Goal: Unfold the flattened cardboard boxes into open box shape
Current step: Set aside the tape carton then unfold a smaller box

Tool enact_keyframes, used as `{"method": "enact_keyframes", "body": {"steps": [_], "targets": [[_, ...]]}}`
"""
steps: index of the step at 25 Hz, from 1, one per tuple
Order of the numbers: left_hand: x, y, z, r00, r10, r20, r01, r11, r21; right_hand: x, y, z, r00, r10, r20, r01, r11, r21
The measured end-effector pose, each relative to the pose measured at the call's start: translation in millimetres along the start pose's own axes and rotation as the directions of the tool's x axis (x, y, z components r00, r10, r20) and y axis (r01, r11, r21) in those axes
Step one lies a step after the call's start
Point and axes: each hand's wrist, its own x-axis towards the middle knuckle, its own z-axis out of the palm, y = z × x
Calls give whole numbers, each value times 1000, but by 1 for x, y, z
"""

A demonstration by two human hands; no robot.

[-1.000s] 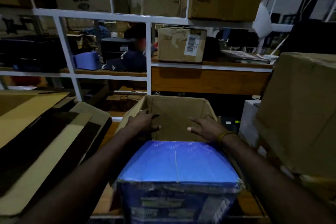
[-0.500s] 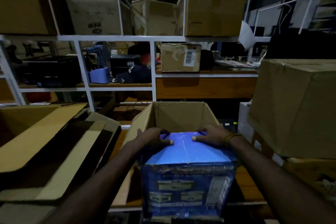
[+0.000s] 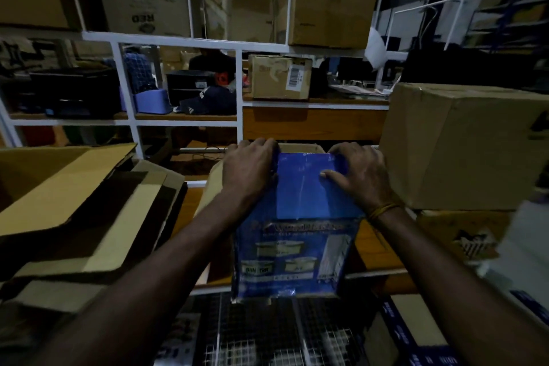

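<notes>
Item 1, blue printed box (image 3: 300, 223): we find it at the front edge of the bench (image 3: 374, 249), roughly at the middle, standing upright in box shape with its top flaps folded flat and its printed face towards us. The lower corners look creased. Just behind it, touching or nearly so, a brown carton (image 3: 300, 148) shows only its rim.

Item 2, left hand (image 3: 248, 171): we see it gripping the far left top corner of the blue printed box, fingers curled over the back edge.

Item 3, right hand (image 3: 355, 175): it lies on the far right top corner, thumb pressed on the flap and fingers bent over the edge; a yellow band sits on the wrist.

Item 4, flattened cardboard (image 3: 77, 202): several sheets are stacked towards the left edge of the bench, overlapping and not yet unfolded.

Item 5, closed brown box (image 3: 457, 145): it stands at the right edge, on top of another carton.

Item 6, white shelf frame (image 3: 184, 38): it runs behind the bench and carries more cartons.

Progress, as we judge it: at least 1 box stands formed, perhaps 2; the flat stack remains, so most of the work is still to do.
</notes>
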Motion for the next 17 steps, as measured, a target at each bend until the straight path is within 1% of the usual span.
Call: {"method": "enact_keyframes", "body": {"steps": [2,5,7,9,12,14,17], "targets": [[-9,5,-17,998,57,25,-57,998,1,-14,-1,-13,998,-37,-59,38,999,13],[-30,11,-33,973,89,214,-102,994,49,-38,-3,-30,990,-116,-74,121,991,62],[-46,15,-37,942,75,327,-90,995,33,-55,-4,-36,989,-144,-21,146,983,116],[-57,16,-36,905,69,420,-74,997,-4,-70,-6,-39,991,-129,47,120,980,158],[-65,12,-24,820,56,569,36,988,-149,-88,-12,-41,993,-83,87,70,986,153],[-67,9,-13,757,70,649,82,976,-202,-100,-22,-42,992,-46,116,27,987,159],[-69,7,2,674,129,728,73,968,-240,-113,-35,-40,974,29,224,-87,963,253]]}}
